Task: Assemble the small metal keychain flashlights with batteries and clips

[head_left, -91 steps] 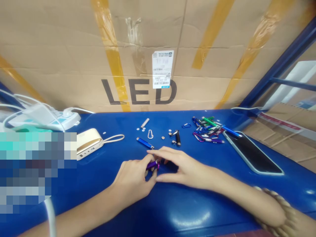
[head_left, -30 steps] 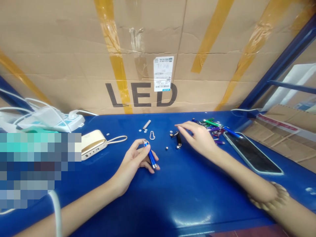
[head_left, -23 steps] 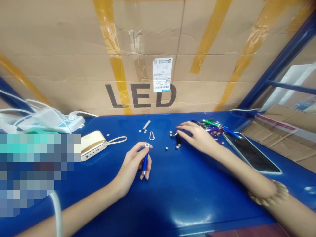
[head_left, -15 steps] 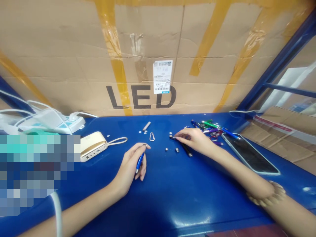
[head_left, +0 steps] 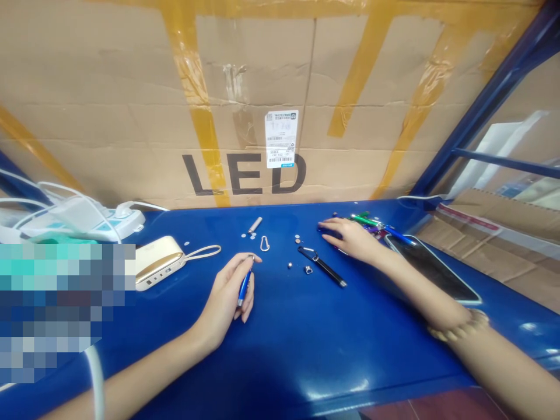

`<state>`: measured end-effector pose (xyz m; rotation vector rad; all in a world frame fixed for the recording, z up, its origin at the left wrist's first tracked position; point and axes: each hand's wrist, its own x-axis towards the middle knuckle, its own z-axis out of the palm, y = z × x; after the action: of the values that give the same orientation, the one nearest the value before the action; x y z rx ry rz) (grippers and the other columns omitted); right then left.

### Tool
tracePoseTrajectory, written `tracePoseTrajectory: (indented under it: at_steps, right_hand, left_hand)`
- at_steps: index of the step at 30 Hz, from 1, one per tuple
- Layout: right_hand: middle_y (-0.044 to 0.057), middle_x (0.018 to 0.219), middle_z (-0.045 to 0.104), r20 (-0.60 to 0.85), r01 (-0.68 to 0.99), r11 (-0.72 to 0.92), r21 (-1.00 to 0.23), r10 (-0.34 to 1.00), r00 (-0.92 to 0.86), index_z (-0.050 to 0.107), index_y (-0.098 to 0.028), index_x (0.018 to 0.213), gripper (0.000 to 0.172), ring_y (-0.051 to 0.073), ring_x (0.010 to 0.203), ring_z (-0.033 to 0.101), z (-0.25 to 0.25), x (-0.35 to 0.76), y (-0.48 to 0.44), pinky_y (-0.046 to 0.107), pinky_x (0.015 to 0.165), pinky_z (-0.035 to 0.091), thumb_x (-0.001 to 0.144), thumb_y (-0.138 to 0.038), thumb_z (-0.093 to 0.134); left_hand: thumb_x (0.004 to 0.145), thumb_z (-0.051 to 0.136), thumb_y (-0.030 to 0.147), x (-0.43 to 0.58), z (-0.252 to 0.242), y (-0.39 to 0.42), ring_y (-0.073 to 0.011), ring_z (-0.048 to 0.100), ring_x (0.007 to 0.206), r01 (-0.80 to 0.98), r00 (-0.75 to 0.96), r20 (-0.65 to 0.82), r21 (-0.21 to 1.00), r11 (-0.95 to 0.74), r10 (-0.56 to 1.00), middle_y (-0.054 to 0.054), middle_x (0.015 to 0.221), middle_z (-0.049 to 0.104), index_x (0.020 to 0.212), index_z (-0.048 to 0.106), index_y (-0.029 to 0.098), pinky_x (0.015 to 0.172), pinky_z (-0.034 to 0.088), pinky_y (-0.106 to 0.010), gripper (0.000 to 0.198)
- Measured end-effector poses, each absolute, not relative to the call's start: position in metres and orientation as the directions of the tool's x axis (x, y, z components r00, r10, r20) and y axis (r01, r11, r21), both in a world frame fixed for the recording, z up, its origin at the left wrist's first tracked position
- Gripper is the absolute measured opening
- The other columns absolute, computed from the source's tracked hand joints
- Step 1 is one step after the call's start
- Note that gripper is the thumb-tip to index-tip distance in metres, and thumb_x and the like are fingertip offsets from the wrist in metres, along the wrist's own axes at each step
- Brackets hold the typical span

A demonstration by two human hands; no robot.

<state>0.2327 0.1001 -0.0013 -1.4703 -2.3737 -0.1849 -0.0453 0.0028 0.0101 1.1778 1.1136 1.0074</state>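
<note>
My left hand (head_left: 234, 286) is closed around a small blue flashlight tube (head_left: 244, 287), which slants upward with its silver end near the fingertips. Over at the pile of coloured flashlights (head_left: 370, 221), my right hand (head_left: 350, 236) has its fingers apart above a dark blue piece (head_left: 322, 229); the palm hides part of the pile. Between the hands lies a black flashlight (head_left: 330, 270) with a carabiner clip (head_left: 308, 250) at its top. Near it are two small silver parts, one a round bead (head_left: 289, 265) and the other a cap-like piece (head_left: 308, 269).
A loose carabiner (head_left: 265, 244), a silver cylinder (head_left: 255, 226) and several small discs (head_left: 297, 240) lie on the blue table (head_left: 280, 361). At left are a cream power bank (head_left: 160, 262) and a power strip (head_left: 126, 220). A phone (head_left: 437, 271) lies right; a cardboard box (head_left: 131, 146) stands behind.
My right hand has left the black flashlight and moved right to the pile, uncovering the black flashlight and its clip. My left hand still holds the blue tube. The view has shifted slightly.
</note>
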Motion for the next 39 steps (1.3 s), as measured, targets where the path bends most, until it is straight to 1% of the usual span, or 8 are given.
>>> tracePoseTrajectory:
  at_steps: [6, 11, 13, 17, 20, 26, 31, 39]
  right_hand:
    - [0.01, 0.092, 0.068, 0.325, 0.922, 0.387, -0.018, 0.874, -0.361, 0.069, -0.015, 0.096, 0.021, 0.021, 0.088, 0.065, -0.007, 0.223, 0.102, 0.031, 0.079, 0.051, 0.085, -0.018, 0.052]
    - [0.011, 0.094, 0.069, 0.368, 0.931, 0.363, -0.039, 0.871, -0.325, 0.069, -0.014, 0.094, 0.021, 0.022, 0.086, 0.066, 0.004, 0.217, 0.094, 0.031, 0.076, 0.051, 0.085, -0.017, 0.051]
    - [0.011, 0.093, 0.07, 0.406, 0.904, 0.399, -0.153, 0.859, -0.311, 0.069, -0.013, 0.098, 0.023, 0.021, 0.082, 0.067, 0.01, 0.211, 0.086, 0.033, 0.076, 0.052, 0.087, -0.019, 0.049]
    - [0.004, 0.069, 0.07, 0.364, 0.626, 0.458, -0.631, 0.887, -0.283, 0.07, -0.013, 0.1, 0.03, 0.014, 0.054, 0.064, 0.018, 0.185, 0.061, 0.028, 0.059, 0.056, 0.088, -0.033, 0.05]
    - [0.001, 0.064, 0.069, 0.286, 0.428, 0.435, -0.792, 0.884, -0.369, 0.07, -0.014, 0.1, 0.03, 0.012, 0.052, 0.063, 0.019, 0.163, 0.043, 0.025, 0.054, 0.055, 0.085, -0.035, 0.055]
    - [0.002, 0.071, 0.064, 0.382, 0.393, 0.56, -0.73, 0.81, -0.444, 0.07, -0.016, 0.074, 0.027, 0.013, 0.067, 0.06, 0.02, 0.146, 0.025, 0.024, 0.064, 0.049, 0.087, -0.032, 0.053]
    - [0.003, 0.078, 0.063, 0.398, 0.282, 0.554, -0.783, 0.795, -0.457, 0.069, -0.016, 0.076, 0.021, 0.012, 0.071, 0.061, 0.019, 0.141, 0.02, 0.022, 0.06, 0.049, 0.085, -0.031, 0.057]
    - [0.003, 0.074, 0.071, 0.514, 0.148, 0.633, -0.759, 0.724, -0.461, 0.072, -0.019, 0.078, 0.011, 0.013, 0.067, 0.067, 0.012, 0.143, 0.016, 0.022, 0.061, 0.054, 0.08, -0.026, 0.064]
  left_hand:
    - [0.086, 0.047, 0.046, -0.04, 0.011, -0.002, -0.0103, 0.054, 0.042, -0.001, 0.269, -0.032, 0.999, 0.033, 0.963, 0.004, 0.053, 0.058, 0.108, 0.045, 0.021, 0.038, 0.037, -0.017, 0.033]
    - [0.086, 0.049, 0.045, -0.038, 0.011, -0.002, -0.0109, 0.058, 0.061, -0.036, 0.34, -0.006, 0.999, 0.02, 0.94, -0.006, 0.08, 0.066, 0.086, 0.054, 0.015, 0.051, 0.044, -0.02, 0.03]
    - [0.087, 0.046, 0.046, -0.038, 0.01, -0.002, -0.0094, 0.057, 0.056, -0.053, 0.345, -0.025, 0.998, 0.046, 0.938, -0.005, 0.081, 0.063, 0.078, 0.051, 0.016, 0.047, 0.043, -0.019, 0.032]
    - [0.087, 0.043, 0.048, -0.037, 0.009, -0.003, -0.0076, 0.054, 0.043, -0.093, 0.314, -0.095, 0.987, 0.13, 0.945, 0.0, 0.073, 0.058, 0.077, 0.045, 0.017, 0.037, 0.039, -0.018, 0.033]
    - [0.088, 0.042, 0.046, -0.036, 0.01, -0.001, -0.007, 0.053, 0.039, -0.098, 0.345, -0.124, 0.981, 0.167, 0.93, 0.002, 0.067, 0.056, 0.075, 0.043, 0.017, 0.036, 0.04, -0.017, 0.032]
    - [0.087, 0.034, 0.055, -0.038, 0.01, 0.0, -0.0078, 0.051, 0.034, -0.149, 0.428, -0.13, 0.966, 0.212, 0.894, 0.002, 0.065, 0.057, 0.074, 0.036, 0.02, 0.028, 0.032, -0.014, 0.038]
    - [0.089, 0.037, 0.051, -0.037, 0.01, -0.003, -0.0076, 0.054, 0.036, -0.124, 0.51, -0.21, 0.942, 0.313, 0.834, -0.001, 0.073, 0.06, 0.088, 0.042, 0.018, 0.029, 0.034, -0.014, 0.033]
    - [0.084, 0.052, 0.044, -0.037, 0.011, -0.005, -0.0044, 0.046, 0.028, -0.118, 0.609, -0.215, 0.927, 0.355, 0.764, 0.003, 0.061, 0.062, 0.077, 0.029, 0.022, 0.027, 0.026, -0.011, 0.033]
